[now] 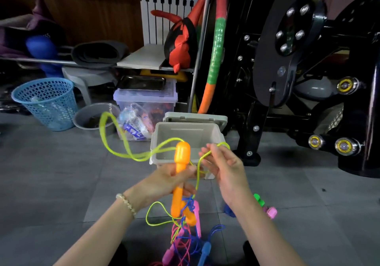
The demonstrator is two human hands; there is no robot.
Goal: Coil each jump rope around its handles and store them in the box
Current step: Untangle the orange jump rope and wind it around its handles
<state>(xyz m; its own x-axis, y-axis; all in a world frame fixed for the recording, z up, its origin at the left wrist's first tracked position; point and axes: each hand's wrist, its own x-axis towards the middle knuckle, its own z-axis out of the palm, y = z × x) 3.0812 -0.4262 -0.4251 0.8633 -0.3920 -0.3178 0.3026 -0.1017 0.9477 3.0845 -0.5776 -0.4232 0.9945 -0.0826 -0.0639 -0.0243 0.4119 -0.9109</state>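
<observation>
Gripping an orange handle [182, 156] upright, the person's left hand [164, 183] holds a yellow-green jump rope [139, 159] at mid-frame, while the right hand [224, 167] pinches the cord at 3 o'clock from the handle. An open grey box [195, 136] stands on the floor at 12 o'clock behind the hands; tangled pink and blue ropes [185, 245] lie at 6 o'clock, a blue basket [47, 103] at 10 o'clock

No text can be read; white lettering on the gray basin [81, 122] and the blue-and-white packet [132, 131] is too blurred.
</observation>
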